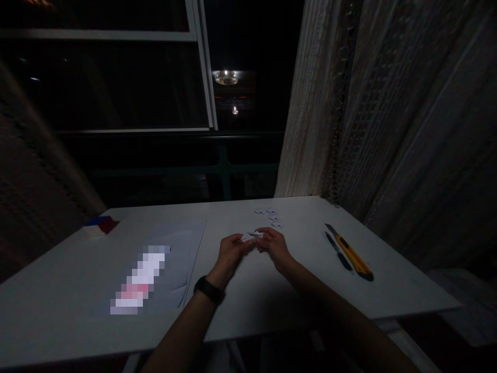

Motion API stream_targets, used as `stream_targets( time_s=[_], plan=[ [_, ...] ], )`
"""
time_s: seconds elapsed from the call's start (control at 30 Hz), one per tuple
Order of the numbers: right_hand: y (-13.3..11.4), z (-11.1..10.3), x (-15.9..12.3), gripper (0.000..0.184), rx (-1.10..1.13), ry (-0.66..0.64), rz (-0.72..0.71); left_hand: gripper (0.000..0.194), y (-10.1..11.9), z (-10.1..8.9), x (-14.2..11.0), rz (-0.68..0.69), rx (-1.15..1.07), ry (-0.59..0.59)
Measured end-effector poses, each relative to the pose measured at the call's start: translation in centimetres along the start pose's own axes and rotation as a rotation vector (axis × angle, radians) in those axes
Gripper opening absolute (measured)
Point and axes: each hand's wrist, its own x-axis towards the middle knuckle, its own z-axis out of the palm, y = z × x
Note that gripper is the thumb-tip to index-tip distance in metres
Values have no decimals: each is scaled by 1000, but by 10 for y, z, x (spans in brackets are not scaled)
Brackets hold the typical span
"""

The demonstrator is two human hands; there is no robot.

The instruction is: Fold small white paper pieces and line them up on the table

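Note:
Between my two hands is a small folded piece of white paper (251,236), held just above the white table (310,290). My left hand (232,252) pinches its left end, with a dark band (209,290) around that wrist. Closed on the right end is my right hand (275,247). The fingertips partly cover the paper, so its full shape is hidden. Just beyond my right hand lie several small folded paper pieces (273,218) with dark marks.
To the right lie a yellow utility knife (352,255) and a black-and-white pen (337,251). Paper sheets (186,259) and a blurred-out bright item (142,280) lie on the left. A blue, red and white cube (100,226) sits at the far left edge. Curtains (310,103) hang behind.

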Motion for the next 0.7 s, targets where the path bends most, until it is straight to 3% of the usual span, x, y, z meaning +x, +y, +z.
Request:
stream_targets(
  time_s=[0.3, 0.57, 0.7],
  plan=[
    [-8, 1, -6, 39, 96, -64, 122, 48, 4, -2, 2, 1, -104, 26],
    [-9, 1, -7, 39, 146, -83, 155, 45, 2, -3, 1, -48, -175, 32],
    [-8, 3, -5, 35, 95, -25, 169, 47, 3, -3, 1, -23, -216, 32]
  ],
)
